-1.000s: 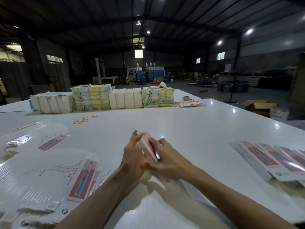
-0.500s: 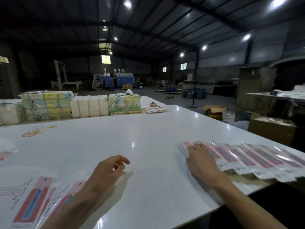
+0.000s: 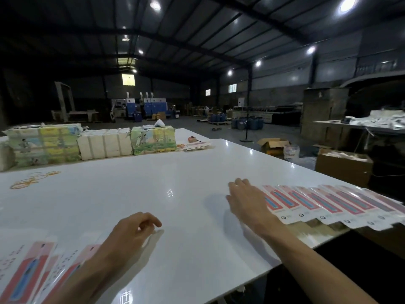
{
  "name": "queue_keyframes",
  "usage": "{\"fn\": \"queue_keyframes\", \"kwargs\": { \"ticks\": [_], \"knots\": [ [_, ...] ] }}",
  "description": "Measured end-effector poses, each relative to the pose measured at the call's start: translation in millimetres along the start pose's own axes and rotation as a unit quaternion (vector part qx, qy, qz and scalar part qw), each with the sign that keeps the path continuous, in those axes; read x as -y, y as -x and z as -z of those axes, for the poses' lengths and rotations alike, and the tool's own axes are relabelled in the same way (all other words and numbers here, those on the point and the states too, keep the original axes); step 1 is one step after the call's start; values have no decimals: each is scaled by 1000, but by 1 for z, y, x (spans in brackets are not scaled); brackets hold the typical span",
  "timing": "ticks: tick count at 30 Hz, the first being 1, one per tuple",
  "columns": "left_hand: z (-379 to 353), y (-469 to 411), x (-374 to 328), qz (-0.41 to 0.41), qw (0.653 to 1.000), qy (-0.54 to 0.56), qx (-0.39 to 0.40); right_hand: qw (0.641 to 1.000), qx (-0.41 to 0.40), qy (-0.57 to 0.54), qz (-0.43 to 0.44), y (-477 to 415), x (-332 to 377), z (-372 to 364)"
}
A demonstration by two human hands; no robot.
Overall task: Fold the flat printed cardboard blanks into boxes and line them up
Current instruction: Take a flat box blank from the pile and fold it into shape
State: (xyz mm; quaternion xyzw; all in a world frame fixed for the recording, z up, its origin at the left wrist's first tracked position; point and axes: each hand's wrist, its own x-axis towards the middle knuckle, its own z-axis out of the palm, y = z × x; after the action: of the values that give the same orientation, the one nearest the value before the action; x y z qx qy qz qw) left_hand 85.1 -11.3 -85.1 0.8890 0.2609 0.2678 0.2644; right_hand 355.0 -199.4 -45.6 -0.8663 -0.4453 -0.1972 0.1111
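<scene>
Nearest, at lower left: flat printed blanks [image 3: 32,268], pink and white with a blue strip, fanned out on the white surface [image 3: 153,183]; the left forearm lies across their inner edge. Left hand [image 3: 135,231]: just above the bare surface beside the blanks, fingers loosely curled, grip released and holding nothing. Right hand [image 3: 245,200]: palm down, fingers straight and together, grip released, placed at the left end of the row of boxes [image 3: 328,202] and covering part of the first one; whether it presses on it cannot be told. The boxes, of the same pink, red and blue print, lie overlapping side by side along the right edge of the surface, their near ends overhanging it. Middle distance, left: a few yellow rubber bands [image 3: 32,179]. Far edge: tied bundles of printed sheets [image 3: 43,145], a white bundle [image 3: 105,145] between them, and a small loose stack of blanks [image 3: 197,145] to the right. Beyond the surface: open cartons [image 3: 271,144] on the floor of a dim hall.
</scene>
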Motion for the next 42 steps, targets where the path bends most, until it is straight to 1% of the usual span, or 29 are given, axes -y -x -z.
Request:
{"fn": "queue_keyframes", "kwargs": {
  "ticks": [5, 8, 12, 16, 18, 19, 22, 24, 26, 30, 35, 37, 39, 42],
  "knots": [
    [2, 3, -1, -13, 999, -29, -18, 987, -42, -76, 134, -35, 112, 1],
    [6, 6, -5, -4, 998, -58, -25, 977, -22, -119, 177, -36, 162, -13],
    [17, 7, -6, 45, 989, -132, -50, 967, 10, -141, 210, -30, 178, -46],
    [45, 3, -13, 130, 964, -223, -59, 962, 14, -199, 188, -35, 164, -62],
    [67, 3, -18, 174, 944, -273, -69, 957, 26, -238, 166, -36, 160, -63],
    [80, 5, -20, 204, 926, -312, -63, 954, 30, -257, 155, -36, 160, -63],
    [113, 22, -23, 321, 851, -416, -3, 948, 35, -287, 136, -37, 162, -62],
    [124, 36, -20, 392, 809, -435, 40, 944, 40, -297, 135, -37, 163, -61],
    [127, 47, -14, 424, 790, -440, 53, 940, 44, -311, 133, -37, 163, -61],
    [132, 56, -5, 420, 797, -431, 37, 937, 45, -323, 127, -36, 162, -60],
    [131, 57, -1, 419, 781, -462, 18, 930, 55, -342, 124, -34, 159, -59],
    [135, 59, 2, 423, 783, -457, 12, 927, 59, -349, 125, -34, 158, -59],
    [142, 61, 2, 429, 791, -437, 5, 925, 64, -354, 126, -34, 159, -59],
    [144, 60, 9, 421, 812, -404, -20, 922, 69, -358, 130, -34, 160, -58]
  ]
}}
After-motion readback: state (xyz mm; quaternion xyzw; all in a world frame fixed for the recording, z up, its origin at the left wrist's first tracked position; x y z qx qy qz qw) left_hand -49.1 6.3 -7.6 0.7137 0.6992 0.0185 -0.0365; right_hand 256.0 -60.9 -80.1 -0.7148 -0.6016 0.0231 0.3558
